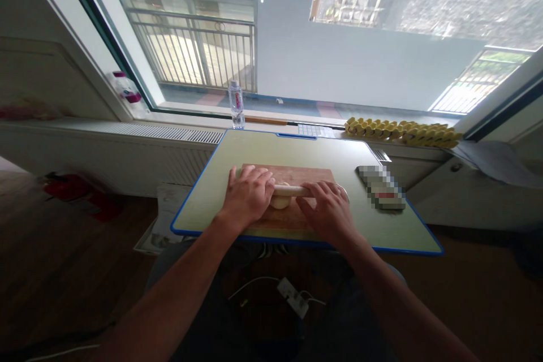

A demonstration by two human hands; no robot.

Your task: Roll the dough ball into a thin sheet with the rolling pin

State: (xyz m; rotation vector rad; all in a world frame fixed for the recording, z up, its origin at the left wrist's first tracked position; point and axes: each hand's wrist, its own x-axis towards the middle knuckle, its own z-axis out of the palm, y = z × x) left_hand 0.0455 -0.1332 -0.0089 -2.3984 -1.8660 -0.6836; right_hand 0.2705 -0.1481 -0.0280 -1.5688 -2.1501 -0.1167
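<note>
A pale rolling pin point(292, 191) lies crosswise over a small piece of dough point(280, 202) on a wooden cutting board point(282, 219). My left hand point(250, 195) is closed over the pin's left end, and my right hand point(328, 203) is on its right part, with the thumb below it. The dough shows in front of and slightly behind the pin. Both pin ends are mostly hidden under my hands. Next to my right fingers, the rim of a round object point(345, 193) peeks out; my hand covers the rest of it.
The board rests on a blue-edged table point(212, 181). A blurred-out flat object point(382, 188) lies at its right. On the windowsill stand a water bottle point(236, 104) and yellow egg trays point(401, 131). A power strip point(292, 297) is below the table, a fire extinguisher point(80, 195) at left.
</note>
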